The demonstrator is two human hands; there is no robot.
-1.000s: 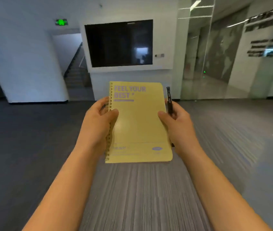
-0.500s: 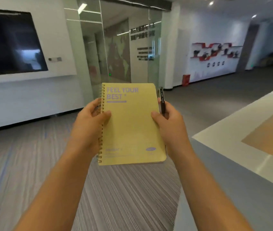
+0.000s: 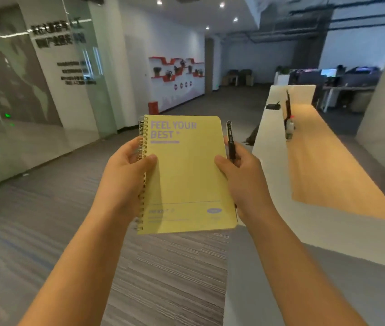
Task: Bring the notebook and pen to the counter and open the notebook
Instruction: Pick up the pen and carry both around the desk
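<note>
A closed yellow spiral notebook (image 3: 186, 175) with purple lettering is held up in front of me by both hands. My left hand (image 3: 125, 180) grips its spiral edge, thumb on the cover. My right hand (image 3: 243, 182) grips the right edge, and a black pen (image 3: 231, 140) stands upright between its fingers beside the notebook. The long counter (image 3: 274, 175), white on top with a lower wooden surface (image 3: 323, 165) behind, runs along my right side, close to my right hand.
On the counter's far end stand a small bottle (image 3: 290, 128), a dark upright object (image 3: 287, 107) and a black device (image 3: 273, 106). Grey striped carpet (image 3: 45, 220) stretches ahead. Glass walls are on the left, desks and monitors at the far right.
The view has swung to the right: the wall screen has left the frame and the whole counter has come into sight at my right. Both hands keep the same hold on notebook and pen.
</note>
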